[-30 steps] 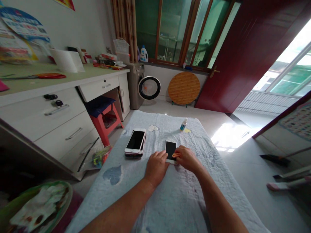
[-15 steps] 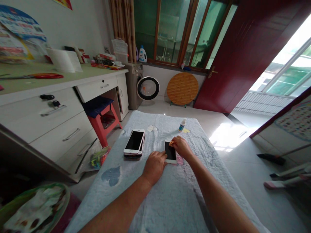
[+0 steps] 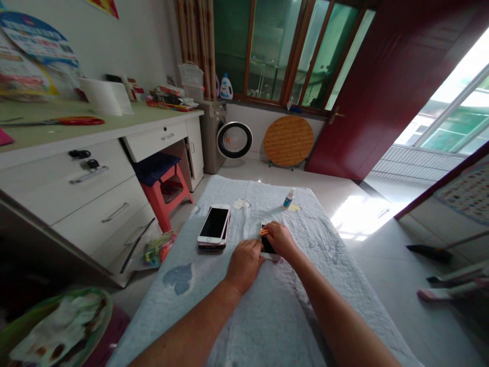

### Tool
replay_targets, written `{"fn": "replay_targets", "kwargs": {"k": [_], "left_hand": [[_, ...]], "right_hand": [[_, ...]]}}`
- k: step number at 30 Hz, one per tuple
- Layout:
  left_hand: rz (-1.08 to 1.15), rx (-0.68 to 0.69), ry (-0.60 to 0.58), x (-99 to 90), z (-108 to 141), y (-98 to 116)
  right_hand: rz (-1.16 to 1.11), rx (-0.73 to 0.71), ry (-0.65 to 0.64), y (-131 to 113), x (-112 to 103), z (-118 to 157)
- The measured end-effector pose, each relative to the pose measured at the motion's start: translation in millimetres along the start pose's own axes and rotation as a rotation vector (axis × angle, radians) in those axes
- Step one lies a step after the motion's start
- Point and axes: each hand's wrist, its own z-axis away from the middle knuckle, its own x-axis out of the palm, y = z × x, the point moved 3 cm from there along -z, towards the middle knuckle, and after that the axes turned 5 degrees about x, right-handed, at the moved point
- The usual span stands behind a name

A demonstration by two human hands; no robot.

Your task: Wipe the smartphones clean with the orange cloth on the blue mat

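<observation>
While the left hand (image 3: 246, 259) is bracing the near left side of a white-framed phone (image 3: 268, 247), the right hand (image 3: 281, 239) is pinching a small orange cloth (image 3: 264, 231) against the upper part of its dark screen. The phone is lying face up on the bench (image 3: 255, 321), which is wearing a pale blue cover, and the right hand is hiding much of its far right corner. The left fingers are lying close together along the phone's edge, with the thumb near the bottom; whether they are gripping it or merely pressing, one cannot tell.

The likeliest trouble is sliding: the phone is resting on soft, wrinkled fabric, so a push from the right hand stronger than the left hand's brace could skid or turn it, or bunch the cover beneath it. The cloth is looking small in the pinch, so a loosening grip could let it slip, leaving bare fingertips to smear the glass. Bearing down hard at the far end could also tip the phone where the fabric is giving way.

Farther off, a small spray bottle (image 3: 289, 199) is standing upright beyond the right hand, and an overlong stroke could topple it. To the left, a stack of phones (image 3: 214, 224) is sitting slightly uneven, apart from the left hand; a sideways bump or tugged cover could shift the top one.
</observation>
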Motion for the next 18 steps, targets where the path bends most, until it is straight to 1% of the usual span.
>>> {"fn": "replay_targets", "kwargs": {"k": [3, 7, 10, 13, 15, 18], "left_hand": [[-0.036, -0.011, -0.015, -1.1, 0.9, 0.6], [-0.070, 0.019, -0.015, -1.1, 1.3, 2.8], [-0.090, 0.035, -0.012, -1.0, 1.5, 3.5], [-0.099, 0.027, -0.023, 0.1, 1.8, 2.2], [-0.089, 0.018, -0.015, 1.0, 1.7, 1.3], [-0.058, 0.046, 0.006, 2.9, 1.4, 1.9]], "right_hand": [[-0.076, -0.006, -0.055, -1.4, -6.1, 19.3], [-0.117, 0.013, -0.130, -8.3, -18.9, 40.8], [-0.136, 0.013, -0.208, -13.0, -28.2, 51.7], [-0.149, 0.028, -0.258, -9.0, -35.0, 57.4], [-0.158, 0.063, -0.243, -0.2, -37.9, 58.4], [-0.169, 0.230, -0.147, 18.1, -39.7, 57.0]]}}
